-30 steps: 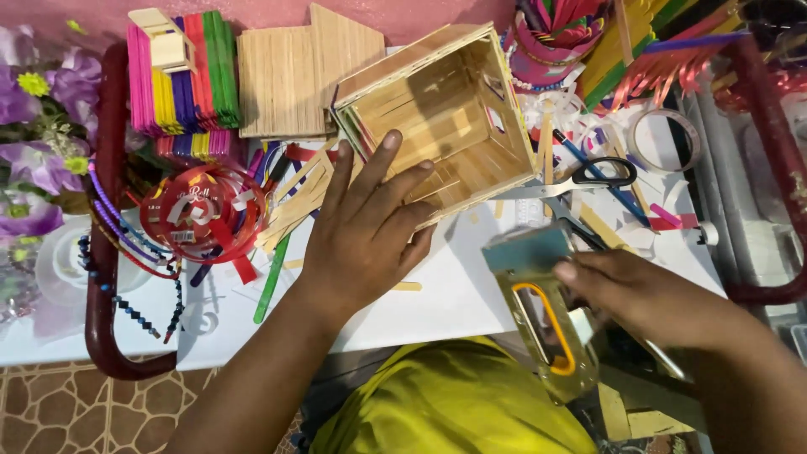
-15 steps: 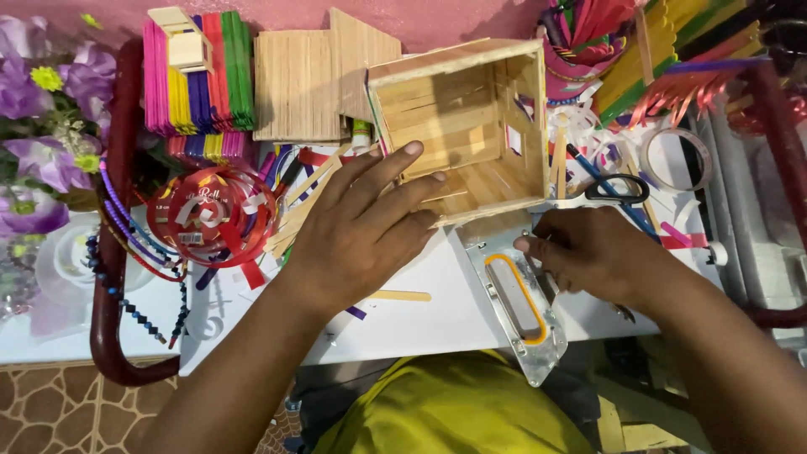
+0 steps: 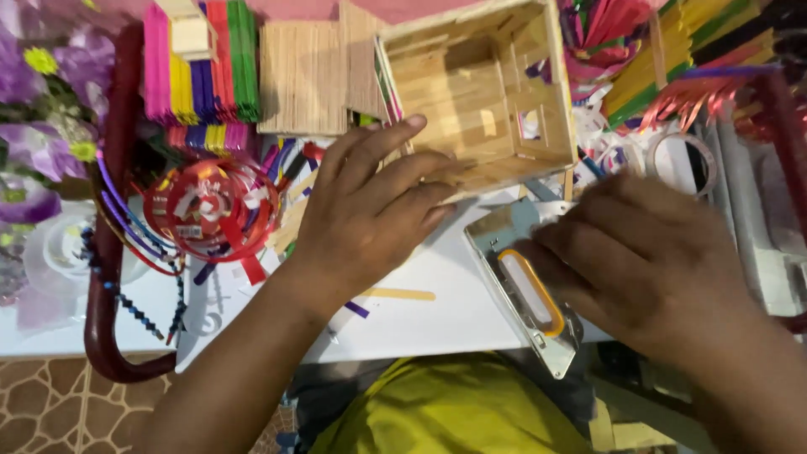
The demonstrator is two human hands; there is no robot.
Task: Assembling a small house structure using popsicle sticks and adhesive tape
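My left hand [image 3: 370, 223] lies flat, fingers spread wide, on the lower wall of the open wooden stick box [image 3: 475, 97]; it presses down and grips nothing. The box lies on its side at the far middle of the desk [image 3: 437, 311], its opening toward me and a small square window in its right wall.

My right hand [image 3: 647, 261] is curled over the upper end of a metal stapler-like tool [image 3: 525, 290] with an orange handle, holding it just below the box's lower right corner. The tool's nose is hidden under my fingers, so I cannot tell whether it touches the box.

Judgement: keep the left palm steady and its fingertips away from the tool's nose; set the nose square against the wood before squeezing.

Around, left to right: purple flowers [image 3: 34, 143], a dark red curved bar [image 3: 105, 277], a red plastic ring coil [image 3: 210, 210], stacked coloured sticks [image 3: 202, 63], a plain wooden panel [image 3: 303, 76], and a tape roll [image 3: 681, 160]. Loose sticks [image 3: 290, 172] under my left wrist crowd the box and could make it rock.
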